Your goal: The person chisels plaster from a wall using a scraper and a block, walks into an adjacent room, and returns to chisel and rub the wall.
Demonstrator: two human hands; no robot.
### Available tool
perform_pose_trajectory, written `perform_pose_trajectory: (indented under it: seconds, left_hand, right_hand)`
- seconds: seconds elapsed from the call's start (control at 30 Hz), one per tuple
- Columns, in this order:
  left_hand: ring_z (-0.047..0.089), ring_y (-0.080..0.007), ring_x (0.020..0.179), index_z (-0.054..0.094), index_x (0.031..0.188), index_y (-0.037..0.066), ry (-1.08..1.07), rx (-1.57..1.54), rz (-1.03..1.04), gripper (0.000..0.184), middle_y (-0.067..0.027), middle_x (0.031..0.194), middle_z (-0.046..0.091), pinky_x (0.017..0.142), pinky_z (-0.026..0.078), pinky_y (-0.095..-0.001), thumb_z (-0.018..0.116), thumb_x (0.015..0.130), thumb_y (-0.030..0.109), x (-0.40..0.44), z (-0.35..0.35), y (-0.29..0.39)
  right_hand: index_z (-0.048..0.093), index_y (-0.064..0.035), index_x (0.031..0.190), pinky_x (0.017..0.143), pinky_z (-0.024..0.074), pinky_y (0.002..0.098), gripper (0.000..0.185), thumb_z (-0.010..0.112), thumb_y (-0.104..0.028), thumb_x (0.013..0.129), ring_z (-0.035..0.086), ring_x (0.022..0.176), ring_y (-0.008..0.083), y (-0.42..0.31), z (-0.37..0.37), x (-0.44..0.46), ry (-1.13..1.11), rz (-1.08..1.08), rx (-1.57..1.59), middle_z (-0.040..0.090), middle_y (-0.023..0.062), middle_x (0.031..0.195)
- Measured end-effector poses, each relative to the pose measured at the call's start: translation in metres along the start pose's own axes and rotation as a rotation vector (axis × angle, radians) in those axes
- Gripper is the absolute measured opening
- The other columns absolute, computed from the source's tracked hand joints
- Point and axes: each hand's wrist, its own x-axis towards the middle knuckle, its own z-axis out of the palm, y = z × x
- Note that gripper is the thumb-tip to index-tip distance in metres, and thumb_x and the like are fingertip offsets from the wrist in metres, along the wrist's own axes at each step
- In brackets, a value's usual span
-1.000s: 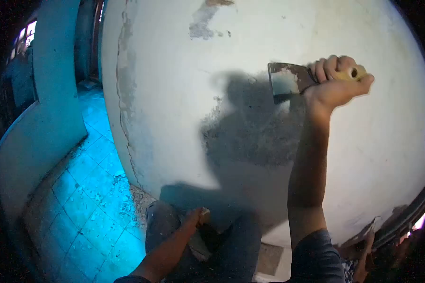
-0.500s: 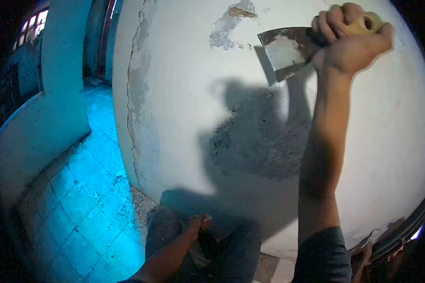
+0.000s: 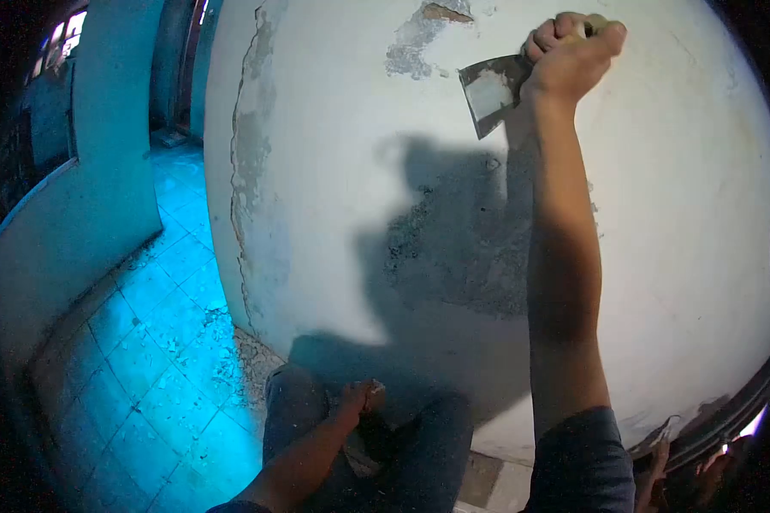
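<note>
High on the white wall, my right hand is closed around the yellowish handle of a wide scraper. Its dark, plaster-smeared blade points left, and its edge lies at the wall surface; whether it touches cannot be made out. Below the blade is a rough grey patch of bare plaster, partly covered by my shadow. Down between my knees, my left hand is closed, with a small pale bit showing at the fingers that I cannot identify.
A long crack runs down the wall's left side. Another peeled patch is near the top. Flakes lie over the blue-lit tiled floor, with rubble along the wall's foot. Another person's hand shows at lower right.
My right hand and the scraper have moved left along the wall, and the blade now sits nearer its surface. My left hand has stayed between my knees.
</note>
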Motion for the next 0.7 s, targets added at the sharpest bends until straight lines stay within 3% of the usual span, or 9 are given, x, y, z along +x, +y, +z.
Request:
perform_pose_trajectory:
  seconds: [0.13, 0.23, 0.3, 0.33, 0.4, 0.47, 0.6, 0.63, 0.7]
  left_hand:
    - [0.054, -0.0222, 0.079, 0.025, 0.139, 0.009, -0.018, 0.027, 0.061, 0.076, -0.0144, 0.110, 0.053, 0.070, 0.044, -0.0418, 0.058, 0.086, 0.051, 0.013, -0.005, -0.011]
    - [0.055, -0.0190, 0.073, 0.034, 0.135, 0.009, -0.021, 0.100, 0.154, 0.065, -0.0115, 0.103, 0.056, 0.065, 0.045, -0.0371, 0.055, 0.088, 0.050, -0.004, -0.004, -0.009]
    - [0.056, -0.0155, 0.076, 0.051, 0.127, 0.012, -0.068, 0.236, 0.262, 0.047, -0.0066, 0.102, 0.060, 0.064, 0.043, -0.0336, 0.044, 0.096, 0.047, -0.024, -0.005, 0.002]
    - [0.048, -0.0149, 0.063, 0.045, 0.128, 0.008, 0.041, 0.100, 0.183, 0.051, -0.0061, 0.086, 0.054, 0.056, 0.041, -0.0338, 0.051, 0.093, 0.045, -0.036, 0.004, 0.013]
    - [0.041, -0.0142, 0.050, 0.039, 0.130, 0.004, 0.146, -0.032, 0.100, 0.058, -0.0056, 0.070, 0.048, 0.048, 0.038, -0.0341, 0.058, 0.091, 0.043, -0.046, 0.013, 0.033]
    - [0.038, -0.0134, 0.048, 0.040, 0.128, 0.004, 0.083, -0.018, -0.015, 0.056, -0.0043, 0.070, 0.047, 0.047, 0.036, -0.0341, 0.057, 0.091, 0.043, -0.046, 0.012, 0.040]
    - [0.038, -0.0134, 0.050, 0.045, 0.121, 0.005, 0.103, -0.031, 0.038, 0.050, -0.0052, 0.073, 0.049, 0.051, 0.037, -0.0360, 0.057, 0.091, 0.042, 0.005, -0.009, 0.005]
    - [0.040, -0.0139, 0.052, 0.044, 0.123, 0.004, -0.085, -0.056, -0.020, 0.051, -0.0059, 0.075, 0.051, 0.053, 0.037, -0.0369, 0.058, 0.091, 0.041, 0.046, -0.031, -0.016]
    - [0.043, -0.0144, 0.054, 0.043, 0.126, 0.004, -0.268, -0.083, -0.088, 0.052, -0.0065, 0.078, 0.052, 0.055, 0.038, -0.0377, 0.058, 0.091, 0.040, 0.050, -0.035, -0.026]
  right_hand:
    - [0.030, -0.0102, 0.067, 0.044, 0.0215, 0.0272, 0.044, 0.023, -0.048, 0.088, 0.024, 0.045, 0.0139, 0.002, -0.016, 0.015, -0.142, 0.078, 0.000, 0.026, 0.0005, 0.055]
    - [0.033, -0.0128, 0.067, 0.042, 0.0194, 0.0267, 0.048, 0.026, -0.056, 0.087, 0.023, 0.043, 0.0119, 0.011, -0.047, 0.018, 0.018, 0.278, 0.255, 0.027, -0.0004, 0.053]
    - [0.033, -0.0126, 0.067, 0.042, 0.0188, 0.0272, 0.050, 0.025, -0.057, 0.087, 0.021, 0.043, 0.0121, 0.003, -0.063, 0.006, 0.035, 0.334, 0.259, 0.026, -0.0006, 0.052]
    - [0.033, -0.0125, 0.066, 0.043, 0.0182, 0.0276, 0.051, 0.025, -0.058, 0.087, 0.020, 0.043, 0.0124, -0.005, -0.069, -0.003, 0.045, 0.388, 0.259, 0.026, -0.0008, 0.051]
    - [0.036, -0.0119, 0.064, 0.043, 0.0176, 0.0278, 0.060, 0.022, -0.066, 0.087, 0.015, 0.042, 0.0122, -0.020, -0.095, -0.018, 0.026, 0.397, 0.313, 0.024, -0.0010, 0.048]
    - [0.036, -0.0127, 0.062, 0.040, 0.0156, 0.0285, 0.061, 0.018, -0.065, 0.087, 0.015, 0.040, 0.0123, -0.042, -0.115, -0.038, 0.089, 0.304, 0.246, 0.025, -0.0008, 0.046]
    - [0.039, -0.0136, 0.059, 0.037, 0.0179, 0.0276, 0.063, 0.014, -0.062, 0.089, 0.020, 0.037, 0.0125, -0.061, -0.150, -0.071, 0.129, 0.111, 0.249, 0.028, 0.0002, 0.042]
    - [0.039, -0.0136, 0.059, 0.037, 0.0179, 0.0276, 0.063, 0.014, -0.062, 0.089, 0.020, 0.037, 0.0125, -0.063, -0.150, -0.078, 0.131, 0.117, 0.245, 0.028, 0.0002, 0.042]
    - [0.042, -0.0141, 0.060, 0.037, 0.0200, 0.0274, 0.065, 0.013, -0.065, 0.088, 0.022, 0.038, 0.0130, -0.061, -0.140, -0.096, 0.194, 0.195, 0.305, 0.031, 0.0007, 0.043]
